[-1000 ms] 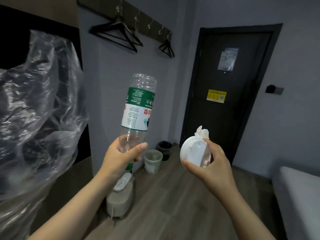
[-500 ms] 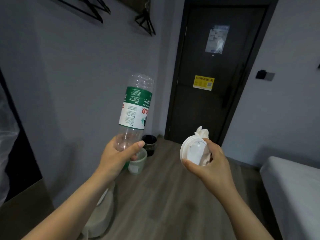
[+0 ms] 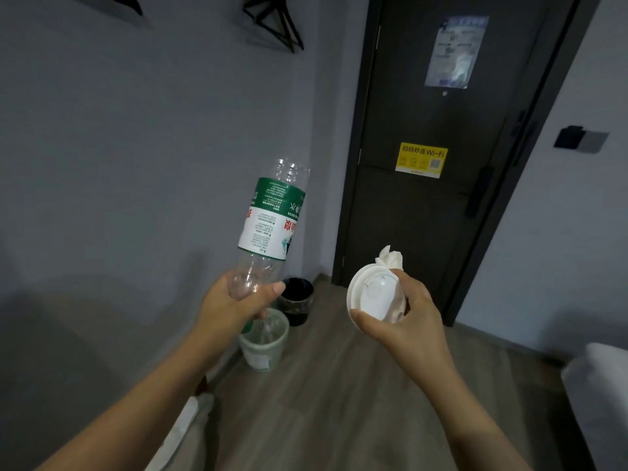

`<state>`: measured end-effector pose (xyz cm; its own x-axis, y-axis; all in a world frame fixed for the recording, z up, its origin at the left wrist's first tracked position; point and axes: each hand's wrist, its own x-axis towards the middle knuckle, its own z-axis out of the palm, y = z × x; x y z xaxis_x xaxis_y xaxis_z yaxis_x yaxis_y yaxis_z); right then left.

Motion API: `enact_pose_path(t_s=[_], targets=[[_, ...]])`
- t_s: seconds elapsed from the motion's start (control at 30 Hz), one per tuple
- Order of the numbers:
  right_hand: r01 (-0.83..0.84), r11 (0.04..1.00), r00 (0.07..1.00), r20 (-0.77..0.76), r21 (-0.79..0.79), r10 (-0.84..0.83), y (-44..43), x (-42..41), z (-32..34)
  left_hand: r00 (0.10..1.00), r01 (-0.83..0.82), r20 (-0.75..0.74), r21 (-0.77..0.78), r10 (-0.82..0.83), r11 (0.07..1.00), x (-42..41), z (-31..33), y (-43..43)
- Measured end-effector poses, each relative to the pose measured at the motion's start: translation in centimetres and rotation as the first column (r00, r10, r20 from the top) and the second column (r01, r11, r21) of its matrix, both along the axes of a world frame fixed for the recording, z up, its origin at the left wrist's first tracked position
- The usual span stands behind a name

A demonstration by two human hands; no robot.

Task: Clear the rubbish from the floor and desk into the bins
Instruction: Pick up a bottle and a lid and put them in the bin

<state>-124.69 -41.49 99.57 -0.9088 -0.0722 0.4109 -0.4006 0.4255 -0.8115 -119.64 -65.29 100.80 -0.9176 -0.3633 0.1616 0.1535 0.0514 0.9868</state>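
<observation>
Wood floor (image 3: pixel 339 402), dim room. Risk: tissue (image 3: pixel 390 258), apparently just tucked behind white lid (image 3: pixel 373 297), could slip out mid-carry. Right hand (image 3: pixel 404 321) has its grip pinched on lid and tissue. Left hand (image 3: pixel 234 307) has its grip wrapped round the empty bottle (image 3: pixel 272 219) near the neck, base tilted up. Pale bin (image 3: pixel 263 345) and black bin (image 3: pixel 297 300) stand ahead by the wall.

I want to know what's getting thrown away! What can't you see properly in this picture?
All in the head view:
Tissue: mostly behind the white lid in the right hand.
Pale green bin: the left hand and bottle cover part of its rim.
Black bin: inside too dark.
Blue notice on the door: print too small.
Hangers: cut off by the top edge.
</observation>
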Motion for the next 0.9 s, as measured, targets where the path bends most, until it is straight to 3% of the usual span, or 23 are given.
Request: enact_pose_path(t_s=[0.2,0.57,0.9], targets=[[-0.016,0.998,1.000,0.025,0.055,0.015,-1.0,-10.2,-2.2,0.998,-0.010,0.069,-0.057,0.014,0.998,-10.7,-2.8,-2.7],[-0.026,0.983,0.995,0.103,0.181,0.007,-9.4,-32.3,-4.1,0.977,-0.079,0.198,-0.027,0.083,0.996,-32.6,-7.0,-10.1],[-0.102,0.977,0.970,0.238,0.187,0.055,-14.4,-47.3,-7.9,0.892,-0.141,0.424,-0.068,0.157,0.988,-45.5,-11.9,-14.2]])
